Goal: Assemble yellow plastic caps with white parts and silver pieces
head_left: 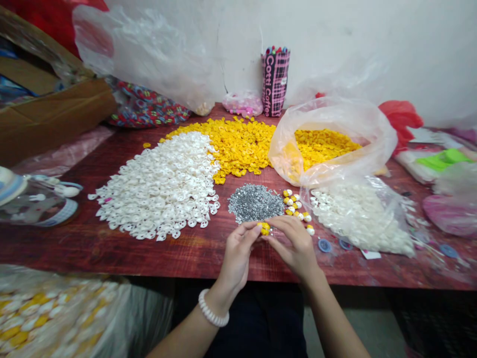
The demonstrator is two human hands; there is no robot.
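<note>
My left hand [237,253] pinches a small yellow plastic piece [264,228] between thumb and fingertips, just above the table's front part. From the other side, my right hand [296,243] closes its thumb and index finger around the same piece. Fingers partly cover it, so its underside is hidden. Right behind the hands lies a pile of tiny silver-grey bits [256,201]. Several joined yellow-and-white pieces [292,201] lie beside that pile, near my right hand. A big heap of white plastic pieces [160,189] spreads to the left, with loose yellow pieces [242,144] behind.
A clear bag of yellow pieces [328,144] stands open at the back right, before it a bag of white pieces [361,214]. A clear jar [40,204] and cardboard box [55,114] are left. A large bag of yellow-and-white pieces [55,318] sits below the table edge.
</note>
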